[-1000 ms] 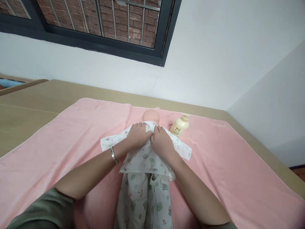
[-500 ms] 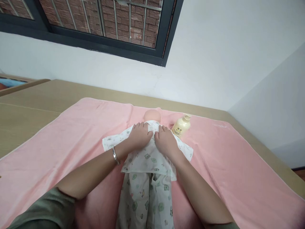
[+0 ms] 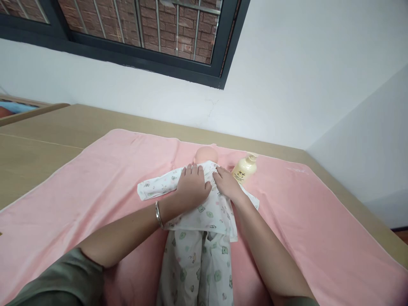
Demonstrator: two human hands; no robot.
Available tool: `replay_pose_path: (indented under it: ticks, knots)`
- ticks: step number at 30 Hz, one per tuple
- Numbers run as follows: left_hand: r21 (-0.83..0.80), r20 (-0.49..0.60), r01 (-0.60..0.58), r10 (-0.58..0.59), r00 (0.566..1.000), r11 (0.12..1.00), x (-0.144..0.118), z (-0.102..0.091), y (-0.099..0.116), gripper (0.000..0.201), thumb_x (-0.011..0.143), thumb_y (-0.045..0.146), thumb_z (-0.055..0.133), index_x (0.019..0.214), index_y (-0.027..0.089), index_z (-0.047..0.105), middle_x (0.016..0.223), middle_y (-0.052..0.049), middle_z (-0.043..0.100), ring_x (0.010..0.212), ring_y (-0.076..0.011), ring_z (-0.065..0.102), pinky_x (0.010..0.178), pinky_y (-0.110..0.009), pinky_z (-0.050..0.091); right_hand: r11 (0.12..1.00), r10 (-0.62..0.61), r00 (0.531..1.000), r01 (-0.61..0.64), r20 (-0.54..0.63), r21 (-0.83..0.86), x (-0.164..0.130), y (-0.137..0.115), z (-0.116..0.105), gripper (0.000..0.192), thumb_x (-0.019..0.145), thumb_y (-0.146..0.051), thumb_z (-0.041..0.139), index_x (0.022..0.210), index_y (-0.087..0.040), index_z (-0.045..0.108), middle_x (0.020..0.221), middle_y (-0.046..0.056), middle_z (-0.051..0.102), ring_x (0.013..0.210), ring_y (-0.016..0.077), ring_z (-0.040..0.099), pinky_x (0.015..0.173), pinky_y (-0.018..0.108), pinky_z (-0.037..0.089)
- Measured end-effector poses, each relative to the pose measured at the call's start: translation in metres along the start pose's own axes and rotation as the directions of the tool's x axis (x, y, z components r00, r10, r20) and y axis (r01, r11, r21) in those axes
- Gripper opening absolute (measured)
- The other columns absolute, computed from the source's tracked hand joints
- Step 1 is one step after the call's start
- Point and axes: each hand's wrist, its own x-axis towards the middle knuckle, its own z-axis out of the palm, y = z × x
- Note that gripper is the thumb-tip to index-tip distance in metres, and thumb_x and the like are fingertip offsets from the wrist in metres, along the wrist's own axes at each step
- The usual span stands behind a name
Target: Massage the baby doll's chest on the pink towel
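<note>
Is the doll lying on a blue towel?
No, the doll lies on a pink towel, with both hands pressing on its printed top.

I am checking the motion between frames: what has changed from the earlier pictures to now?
The left hand slid right across the doll's printed top and now lies flat over the chest; the right hand shifted slightly up toward the collar. Neither hand took hold or let go. The doll, bottle and pink towel stayed put.
</note>
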Motion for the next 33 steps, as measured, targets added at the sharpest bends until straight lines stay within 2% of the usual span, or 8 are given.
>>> replay_pose_path:
  ticks: [4,7,11,14,19,33]
  knots:
    - [-0.148,0.174,0.106,-0.08,0.981,0.983,0.022,-0.009,-0.017,0.034,0.094,0.03,0.044,0.111,0.01,0.066,0.116,-0.02,0.073,0.112,-0.0329,0.067,0.099,-0.043,0.049,0.993,0.0,0.999,-0.005,-0.041,-0.12,-0.013,-0.019,0.006,0.048,0.104,-0.025,0.03,0.139,-0.005,0.056,0.146,0.024,0.058,0.141,0.032,0.049,0.118,0.046,0.034]
    - [-0.208,0.264,0.199,-0.141,0.954,0.958,0.031,-0.013,-0.026,0.032,0.096,0.032,0.041,0.104,0.014,0.066,0.109,-0.016,0.076,0.103,-0.0294,0.07,0.088,-0.039,0.051,0.983,0.003,0.999,-0.013,-0.053,-0.181,-0.028,-0.041,0.011,0.056,0.104,-0.024,0.031,0.152,0.002,0.043,0.158,0.028,0.046,0.15,0.0347,0.039,0.124,0.049,0.027]
    - [-0.19,0.252,0.202,-0.151,0.956,0.961,0.031,-0.011,-0.027,0.032,0.097,0.034,0.04,0.103,0.015,0.065,0.112,-0.016,0.076,0.108,-0.0296,0.07,0.091,-0.039,0.05,0.988,-0.002,1.0,-0.001,-0.022,-0.152,-0.034,-0.05,0.011,0.058,0.104,-0.023,0.03,0.154,0.004,0.039,0.161,0.027,0.041,0.154,0.0346,0.035,0.126,0.047,0.026]
    - [-0.164,0.219,0.184,-0.146,0.965,0.969,0.028,-0.005,-0.023,0.034,0.098,0.034,0.04,0.107,0.013,0.066,0.113,-0.017,0.075,0.11,-0.0313,0.069,0.099,-0.043,0.048,0.998,0.007,1.0,-0.008,-0.006,-0.056,-0.023,-0.035,0.007,0.056,0.104,-0.027,0.033,0.153,-0.001,0.044,0.162,0.024,0.043,0.154,0.0321,0.035,0.125,0.044,0.028]
    - [-0.112,0.144,0.152,-0.135,0.98,0.982,0.026,0.005,-0.02,0.039,0.101,0.036,0.039,0.114,0.009,0.065,0.118,-0.02,0.073,0.116,-0.0341,0.066,0.106,-0.049,0.044,0.996,0.085,0.996,-0.085,-0.016,0.036,-0.005,-0.011,0.01,0.061,0.104,-0.04,0.039,0.15,0.001,0.048,0.164,0.026,0.037,0.157,0.0333,0.029,0.127,0.044,0.022]
    - [-0.087,0.134,0.152,-0.14,0.981,0.984,0.025,0.005,-0.018,0.039,0.102,0.035,0.04,0.115,0.008,0.065,0.118,-0.018,0.073,0.114,-0.0335,0.066,0.105,-0.047,0.044,0.997,0.07,0.994,-0.069,-0.079,0.017,-0.006,-0.014,0.014,0.058,0.105,-0.038,0.038,0.148,-0.002,0.051,0.158,0.024,0.048,0.151,0.0316,0.04,0.125,0.043,0.026]
